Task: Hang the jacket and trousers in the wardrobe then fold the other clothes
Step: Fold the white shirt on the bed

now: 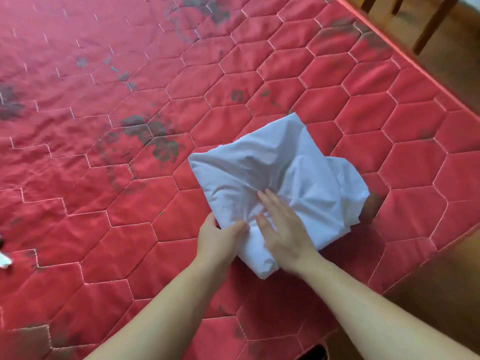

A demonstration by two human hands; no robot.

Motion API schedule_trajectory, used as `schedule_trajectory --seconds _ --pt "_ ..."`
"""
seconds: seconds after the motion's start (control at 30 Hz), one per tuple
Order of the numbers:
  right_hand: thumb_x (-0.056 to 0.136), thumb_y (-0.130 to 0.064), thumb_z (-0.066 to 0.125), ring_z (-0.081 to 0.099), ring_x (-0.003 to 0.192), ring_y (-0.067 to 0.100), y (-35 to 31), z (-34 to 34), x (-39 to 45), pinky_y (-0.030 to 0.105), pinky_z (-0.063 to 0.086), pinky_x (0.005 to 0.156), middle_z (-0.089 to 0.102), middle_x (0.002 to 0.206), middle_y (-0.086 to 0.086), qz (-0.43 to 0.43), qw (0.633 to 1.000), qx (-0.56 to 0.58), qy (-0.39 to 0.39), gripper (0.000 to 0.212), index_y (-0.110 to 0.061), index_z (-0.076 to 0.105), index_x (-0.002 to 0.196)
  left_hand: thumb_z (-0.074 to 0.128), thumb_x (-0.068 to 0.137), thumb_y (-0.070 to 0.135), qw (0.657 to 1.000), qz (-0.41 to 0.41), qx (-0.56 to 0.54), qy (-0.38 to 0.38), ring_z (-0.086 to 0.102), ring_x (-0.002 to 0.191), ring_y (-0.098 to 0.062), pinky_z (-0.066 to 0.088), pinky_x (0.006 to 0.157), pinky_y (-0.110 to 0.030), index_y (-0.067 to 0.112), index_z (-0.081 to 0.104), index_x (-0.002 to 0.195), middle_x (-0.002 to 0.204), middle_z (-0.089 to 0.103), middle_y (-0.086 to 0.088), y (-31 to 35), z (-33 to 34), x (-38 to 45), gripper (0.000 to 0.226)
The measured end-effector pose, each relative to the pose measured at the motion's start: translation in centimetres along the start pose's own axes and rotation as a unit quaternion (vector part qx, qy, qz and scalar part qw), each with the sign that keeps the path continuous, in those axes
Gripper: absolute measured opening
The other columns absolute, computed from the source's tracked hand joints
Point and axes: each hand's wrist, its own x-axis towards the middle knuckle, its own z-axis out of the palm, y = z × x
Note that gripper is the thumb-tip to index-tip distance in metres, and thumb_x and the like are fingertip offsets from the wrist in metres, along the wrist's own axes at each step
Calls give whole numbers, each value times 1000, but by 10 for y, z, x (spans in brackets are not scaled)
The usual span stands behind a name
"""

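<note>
A white garment (280,167) lies folded into a rough square on the red quilted mattress (130,203), near its right edge. My right hand (283,232) lies flat on top of the garment's near part, fingers straight and spread. My left hand (220,237) grips the garment's near left edge, thumb on top and fingers tucked under the cloth. No jacket, trousers or wardrobe are in view.
The mattress has dark floral prints and white hexagon stitching. Its right edge runs diagonally beside a brown wooden floor (441,281). Wooden furniture legs (431,24) stand at the top right. A small white item (4,261) lies at the far left edge.
</note>
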Motion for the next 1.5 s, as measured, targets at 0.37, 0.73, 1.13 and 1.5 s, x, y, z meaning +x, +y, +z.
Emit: schedule_trajectory --seconds 0.37,0.73,1.13,1.5 --pt "89 -34 41 58 120 16 -41 -28 40 32 44 104 62 130 1 88 892 442 -43 46 -36 58 131 61 66 13 962 135 217 -95 71 84 -22 61 62 -44 25 37 132 103 66 -4 60 8 -17 71" --pt "89 -53 45 65 111 21 -4 -82 -38 30 53 90 69 118 9 157 803 565 -110 57 -15 60 129 61 88 35 962 88 208 -153 69 71 -23 61 60 -33 33 -1 153 94 65 -6 61 85 -11 90" --pt "79 -27 73 60 84 26 53 -73 -45 36 47 71 65 86 2 259 932 118 226 18 -14 62 86 49 94 49 693 370 617 -44 8 146 -21 17 113 -47 50 35 140 157 17 9 46 62 32 48" --pt "62 -34 78 69 90 23 35 -55 -46 47 58 81 71 100 1 360 859 322 172 47 -23 61 105 31 88 70 766 224 600 -44 43 125 -37 36 97 -46 23 40 139 136 49 -13 93 73 106 70"
